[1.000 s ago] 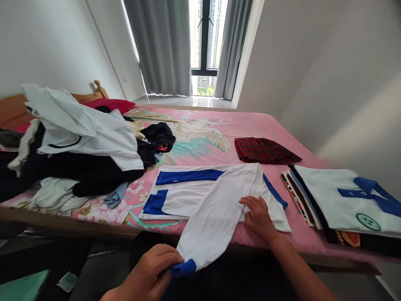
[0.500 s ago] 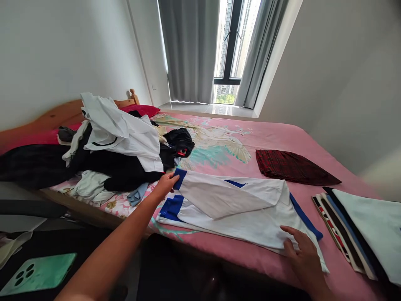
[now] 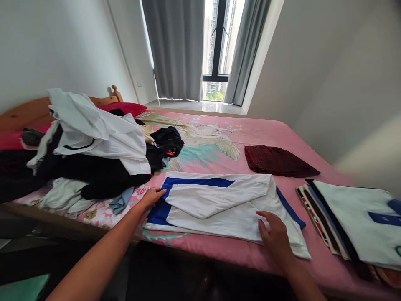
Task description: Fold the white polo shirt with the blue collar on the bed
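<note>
1. The white-and-blue shirt (image 3: 219, 223) lies folded on the bed (image 3: 266, 130), directly in front of the person, its long axis running left to right.
2. The left hand (image 3: 153, 197) is at the shirt's left end, fingertips on the blue cuff (image 3: 168, 195); I cannot tell whether its grip pinches the cloth or only rests there.
3. The right hand (image 3: 274, 232) is nearer the opposite end, over the near edge. Its grip is loose, fingers apart and holding nothing; contact with the cloth is unclear.
4. The shirt's body therefore spans between the hands, rightward from the left, mostly leftward from the right.
</note>
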Tool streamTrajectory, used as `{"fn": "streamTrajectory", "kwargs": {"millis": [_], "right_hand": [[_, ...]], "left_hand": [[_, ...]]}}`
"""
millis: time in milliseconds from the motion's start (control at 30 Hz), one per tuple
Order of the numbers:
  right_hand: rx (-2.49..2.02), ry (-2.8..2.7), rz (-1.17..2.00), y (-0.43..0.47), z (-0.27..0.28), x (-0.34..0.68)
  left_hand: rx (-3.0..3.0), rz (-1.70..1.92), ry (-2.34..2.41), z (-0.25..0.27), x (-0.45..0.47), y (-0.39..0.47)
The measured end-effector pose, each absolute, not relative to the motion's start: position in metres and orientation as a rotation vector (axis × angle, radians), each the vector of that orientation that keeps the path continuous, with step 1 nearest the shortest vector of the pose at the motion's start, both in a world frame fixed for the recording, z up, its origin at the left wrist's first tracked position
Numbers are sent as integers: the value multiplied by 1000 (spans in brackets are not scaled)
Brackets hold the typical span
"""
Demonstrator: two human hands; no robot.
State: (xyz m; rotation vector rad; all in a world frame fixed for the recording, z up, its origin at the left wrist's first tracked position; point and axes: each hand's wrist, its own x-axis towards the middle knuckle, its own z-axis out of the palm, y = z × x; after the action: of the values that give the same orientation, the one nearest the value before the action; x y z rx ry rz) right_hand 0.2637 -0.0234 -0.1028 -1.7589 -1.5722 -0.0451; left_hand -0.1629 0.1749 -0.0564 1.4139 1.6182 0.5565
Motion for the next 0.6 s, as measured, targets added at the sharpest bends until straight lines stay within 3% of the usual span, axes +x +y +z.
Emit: {"fn": "streamTrajectory", "kwargs": {"millis": [433, 600], "right_hand": [[-2062, -1785, 174, 82, -92, 305], [-2082, -1844, 144, 95, -91, 310]], "left_hand": [[1325, 642, 1618, -64, -159, 187], [1643, 940, 1596, -37, -150, 168]]}}
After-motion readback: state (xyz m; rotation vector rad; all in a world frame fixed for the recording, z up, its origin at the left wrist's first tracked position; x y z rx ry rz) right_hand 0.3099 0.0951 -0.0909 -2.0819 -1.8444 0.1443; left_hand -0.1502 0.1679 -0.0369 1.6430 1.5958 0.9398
